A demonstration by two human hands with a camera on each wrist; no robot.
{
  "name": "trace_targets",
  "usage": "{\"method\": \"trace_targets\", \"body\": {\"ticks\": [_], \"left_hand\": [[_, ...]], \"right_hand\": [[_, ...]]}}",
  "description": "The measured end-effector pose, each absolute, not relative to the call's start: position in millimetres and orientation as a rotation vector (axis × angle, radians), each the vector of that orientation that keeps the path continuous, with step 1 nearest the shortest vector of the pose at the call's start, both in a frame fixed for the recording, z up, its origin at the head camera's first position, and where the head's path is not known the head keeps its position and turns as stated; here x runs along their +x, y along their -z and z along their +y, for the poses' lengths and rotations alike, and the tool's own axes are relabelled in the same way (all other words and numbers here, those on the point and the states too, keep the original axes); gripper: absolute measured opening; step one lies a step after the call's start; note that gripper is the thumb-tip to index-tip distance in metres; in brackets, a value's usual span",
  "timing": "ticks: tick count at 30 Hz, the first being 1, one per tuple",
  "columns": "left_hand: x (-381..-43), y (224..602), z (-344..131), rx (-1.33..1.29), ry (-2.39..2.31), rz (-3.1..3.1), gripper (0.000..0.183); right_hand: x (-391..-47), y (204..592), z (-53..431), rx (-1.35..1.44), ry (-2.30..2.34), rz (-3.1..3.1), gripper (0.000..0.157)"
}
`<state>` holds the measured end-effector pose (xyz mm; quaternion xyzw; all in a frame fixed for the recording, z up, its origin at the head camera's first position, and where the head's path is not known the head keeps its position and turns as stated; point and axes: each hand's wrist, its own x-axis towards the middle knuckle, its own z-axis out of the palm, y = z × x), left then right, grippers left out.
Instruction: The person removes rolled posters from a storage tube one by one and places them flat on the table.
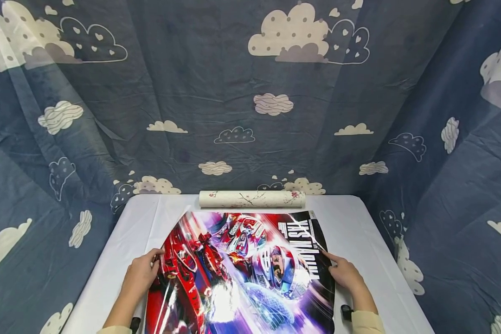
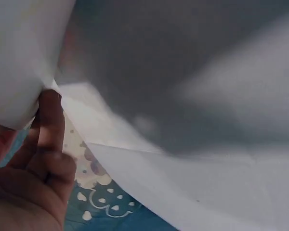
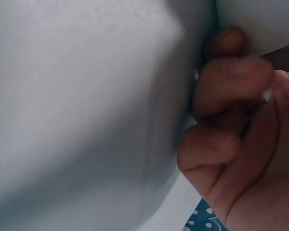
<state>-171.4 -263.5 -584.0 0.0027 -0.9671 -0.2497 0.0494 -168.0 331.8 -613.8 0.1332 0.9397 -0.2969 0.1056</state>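
Observation:
A large glossy poster (image 1: 271, 269) with a red racing car and helmeted drivers is spread in front of me in the head view. Its lower end runs out of the frame. My left hand (image 1: 139, 273) pinches the poster's left edge; the left wrist view shows its fingers curled beneath the pale underside (image 2: 24, 53). On the opposite side, my right hand (image 1: 347, 277) grips the right edge between thumb and fingers. The right wrist view shows curled fingers (image 3: 233, 84) below the sheet, close over the white tabletop.
A cream roll with a floral branch pattern (image 1: 252, 199) lies crosswise at the back of the white-covered table (image 1: 380, 260), beyond the poster. Dark blue cloud-print curtains (image 1: 234, 83) hang behind the table and on both sides.

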Motion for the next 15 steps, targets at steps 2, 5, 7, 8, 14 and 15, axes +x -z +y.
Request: {"method": "trace_targets", "body": {"ticks": [2, 5, 7, 8, 14, 15], "left_hand": [[-174.0, 582.6, -268.3, 0.063, 0.871, -2.981, 0.033], [-176.5, 582.4, -275.0, 0.135, 1.093, -2.996, 0.035], [-177.9, 584.7, -280.2, 0.147, 1.197, -2.985, 0.035], [-178.4, 586.5, -282.8, 0.153, 1.244, -2.981, 0.035], [-180.8, 597.6, -295.1, 0.156, 1.432, -2.992, 0.040], [-180.9, 599.7, -296.8, 0.153, 1.467, -2.991, 0.041]], "right_hand": [[-167.0, 615.9, 333.5, 0.399, 0.938, 2.753, 0.068], [-164.0, 618.1, 336.2, 0.396, 1.056, 2.713, 0.069], [-162.6, 617.8, 338.3, 0.366, 1.105, 2.708, 0.068], [-161.9, 617.3, 339.3, 0.362, 1.130, 2.700, 0.067], [-159.1, 617.0, 344.2, 0.353, 1.332, 2.592, 0.065], [-158.6, 617.3, 344.9, 0.356, 1.380, 2.555, 0.065]]}}
